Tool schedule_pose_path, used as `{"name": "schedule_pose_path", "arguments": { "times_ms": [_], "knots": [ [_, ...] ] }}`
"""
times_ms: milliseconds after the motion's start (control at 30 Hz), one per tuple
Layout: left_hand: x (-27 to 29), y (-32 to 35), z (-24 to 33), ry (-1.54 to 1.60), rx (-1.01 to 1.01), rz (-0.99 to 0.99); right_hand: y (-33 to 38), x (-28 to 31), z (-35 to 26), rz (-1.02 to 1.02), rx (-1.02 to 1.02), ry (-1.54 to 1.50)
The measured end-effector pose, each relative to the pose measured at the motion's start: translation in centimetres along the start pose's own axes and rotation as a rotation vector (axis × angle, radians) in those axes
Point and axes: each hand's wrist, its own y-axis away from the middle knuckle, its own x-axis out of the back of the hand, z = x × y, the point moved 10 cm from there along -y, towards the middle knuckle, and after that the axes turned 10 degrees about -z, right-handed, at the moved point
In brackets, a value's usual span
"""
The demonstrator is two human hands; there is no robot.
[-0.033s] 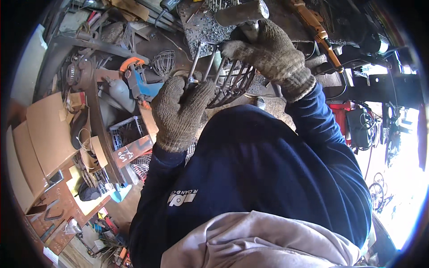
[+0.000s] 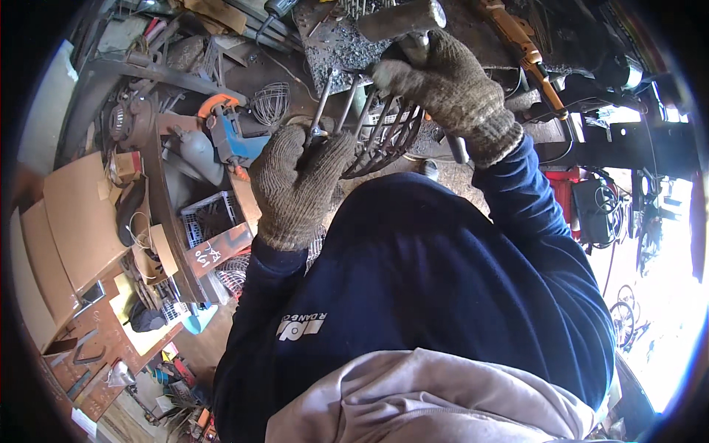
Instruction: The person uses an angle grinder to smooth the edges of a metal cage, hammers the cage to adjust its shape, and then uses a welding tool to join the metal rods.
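My left hand (image 2: pixel 299 184), in a knitted work glove, is closed on a cage of bent metal rods (image 2: pixel 390 136) just above my lap. Its straight rods reach up to the edge of a dark metal work surface (image 2: pixel 325 44). Gloved as well, my right hand (image 2: pixel 465 96) grips a hammer (image 2: pixel 402 21). The hammer's thick cylindrical head lies over the work surface, above the cage. My right fingers hide most of the handle, whose end shows below the hand.
Grey scraps lie scattered on the work surface. An orange bar-like tool (image 2: pixel 521 44) is at the upper right. On the left are a blue and orange tool (image 2: pixel 233 136), a coil of wire (image 2: pixel 271 103), a plastic crate (image 2: pixel 208 218) and cardboard boxes (image 2: pixel 81 214).
My right hand and the hammer have shifted very slightly to the right. My left hand and the cage have stayed in place.
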Motion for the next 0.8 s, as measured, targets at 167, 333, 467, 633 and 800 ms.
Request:
{"name": "schedule_pose_path", "arguments": {
  "times_ms": [167, 333, 467, 633, 800],
  "knots": [
    [-0.8, -0.4, 0.4, 0.101, 0.078, -0.085, 0.2, 0.7, 0.4, 0.058, 0.019, 0.045],
    [-0.8, -0.7, 1.5, 0.001, -0.044, -0.078, 0.2, 0.3, -1.2, 0.056, 0.043, 0.338],
    [-0.3, -0.9, 1.3, 0.008, 0.004, -0.048, 0.8, 2.1, -0.5, 0.200, 0.174, 0.083],
    [-0.1, -0.1, -1.2, 0.226, 0.143, -0.035, 4.7, 0.5, -3.2, 0.075, 0.051, -0.156],
    [-1.4, 0.0, -1.0, 0.202, 0.160, -0.081, 5.6, -2.4, -1.6, 0.058, 0.052, 0.088]
  ]
}}
